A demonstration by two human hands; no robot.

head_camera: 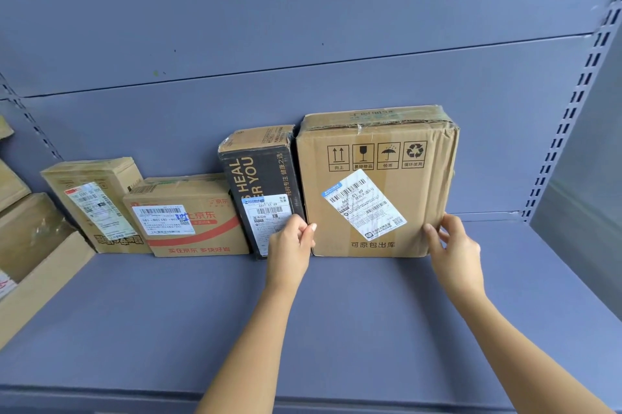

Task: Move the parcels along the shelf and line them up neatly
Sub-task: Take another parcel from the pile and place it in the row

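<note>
Blue-grey shelf [336, 312], parcels in a row along its back edge. Big brown box [377, 184] toward the right end: crumpled, taped top, tilted white label, handling symbols. Left hand [291, 242] grips its lower left edge, right hand [452, 245] its lower right edge. Touching its left: black box [261, 184], then low red-striped box [185, 215], small tan box [94, 201].

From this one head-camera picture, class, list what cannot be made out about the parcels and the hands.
- Head view, large parcel: label text too small.
- Black parcel: lettering cut off by its edge, label corner behind the left hand.
- Right hand: fingertips hidden round the parcel's side, so the grip is unclear.
- Left cartons: cut off by the frame.
</note>
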